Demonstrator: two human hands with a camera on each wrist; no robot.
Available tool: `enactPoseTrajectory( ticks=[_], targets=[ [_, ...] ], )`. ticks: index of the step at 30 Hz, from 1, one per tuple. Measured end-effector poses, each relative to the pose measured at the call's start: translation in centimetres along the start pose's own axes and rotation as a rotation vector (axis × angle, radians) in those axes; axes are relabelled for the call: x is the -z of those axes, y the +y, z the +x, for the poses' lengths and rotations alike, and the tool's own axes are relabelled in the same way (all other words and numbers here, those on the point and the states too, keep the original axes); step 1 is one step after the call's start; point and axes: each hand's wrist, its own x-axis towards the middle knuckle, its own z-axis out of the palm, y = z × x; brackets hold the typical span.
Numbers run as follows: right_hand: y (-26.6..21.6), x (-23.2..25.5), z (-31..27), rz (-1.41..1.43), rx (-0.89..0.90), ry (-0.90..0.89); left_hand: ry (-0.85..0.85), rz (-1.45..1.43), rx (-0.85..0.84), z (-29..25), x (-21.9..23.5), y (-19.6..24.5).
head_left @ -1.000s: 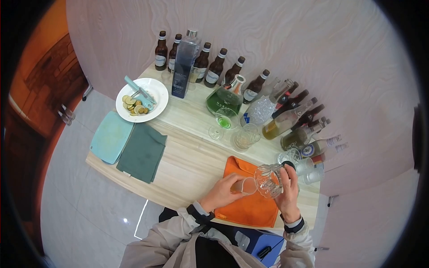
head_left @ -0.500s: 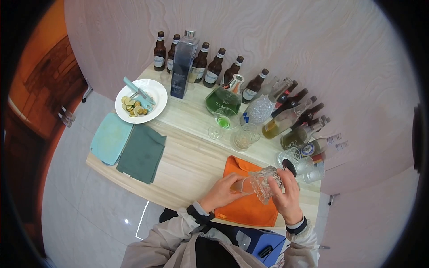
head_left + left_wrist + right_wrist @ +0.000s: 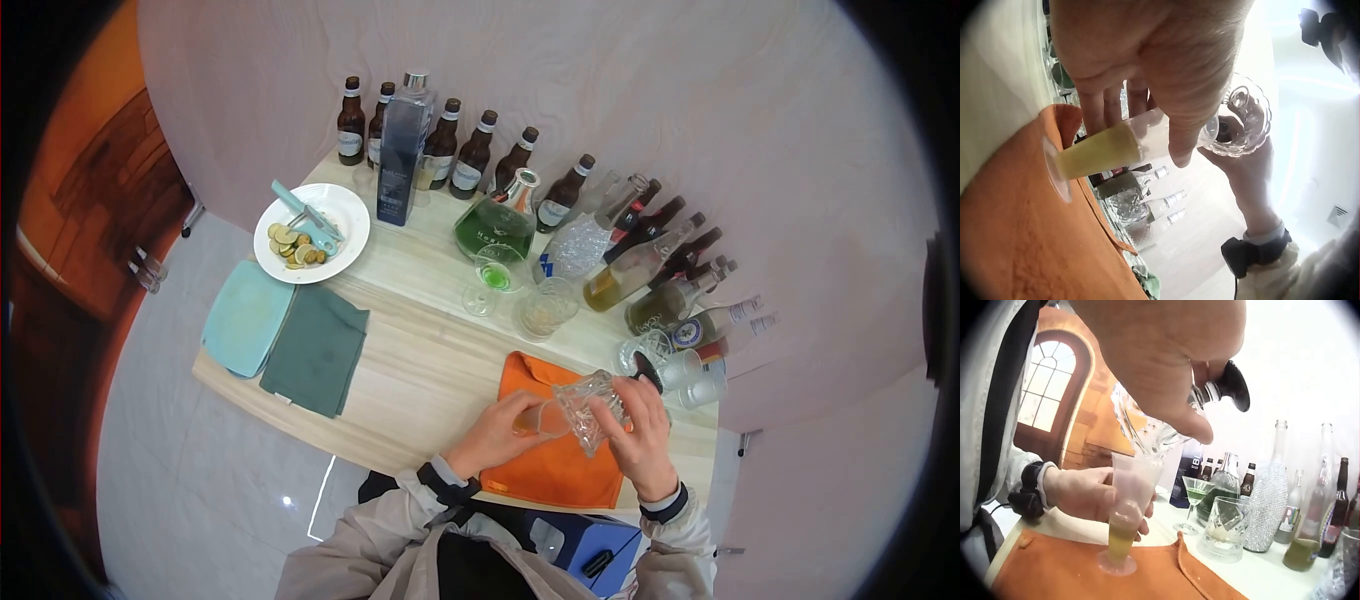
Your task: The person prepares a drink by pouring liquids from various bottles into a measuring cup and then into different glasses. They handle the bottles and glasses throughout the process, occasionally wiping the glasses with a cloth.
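Observation:
My left hand (image 3: 492, 437) grips a tall clear footed glass (image 3: 1127, 509) with yellowish liquid in its lower part. The foot of this glass is right at the orange cloth (image 3: 555, 475). My right hand (image 3: 645, 440) holds a ribbed, stemmed glass (image 3: 588, 410) with a wavy rim, tilted so its mouth faces down over the footed glass. A black round disc (image 3: 1236, 387) shows at the raised base end of the ribbed glass. In the left wrist view the thumb (image 3: 1182, 144) lies along the upper part of the footed glass.
A cut tumbler (image 3: 1225, 525) and a cocktail glass with green liquid (image 3: 494, 272) stand behind the cloth. Several bottles (image 3: 470, 160) line the back edge. At left are a plate (image 3: 345, 215) of lime pieces, a turquoise board (image 3: 245, 315) and a folded green cloth (image 3: 318, 350).
My right hand has tipped the ribbed glass further over toward the footed glass, its mouth turning down and the black disc swinging outward. My left hand has stayed in place with the footed glass.

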Motion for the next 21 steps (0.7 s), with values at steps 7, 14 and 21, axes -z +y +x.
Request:
enactPoseTrajectory(
  ticks=[7, 14, 21],
  targets=[
    [0.3, -0.6, -0.5, 0.031, -0.03, 0.034, -0.013, 0.004, 0.012, 0.1, 0.1, -0.1],
    [0.5, -2.8, -2.1, 0.128, -0.297, 0.149, -0.013, -0.009, 0.017, 0.0, -0.1, -0.3],
    [2.4, -11.3, -6.3, 0.713, -0.91, 0.342, 0.017, -0.022, 0.012, -0.1, -0.1, 0.0]
  ],
)
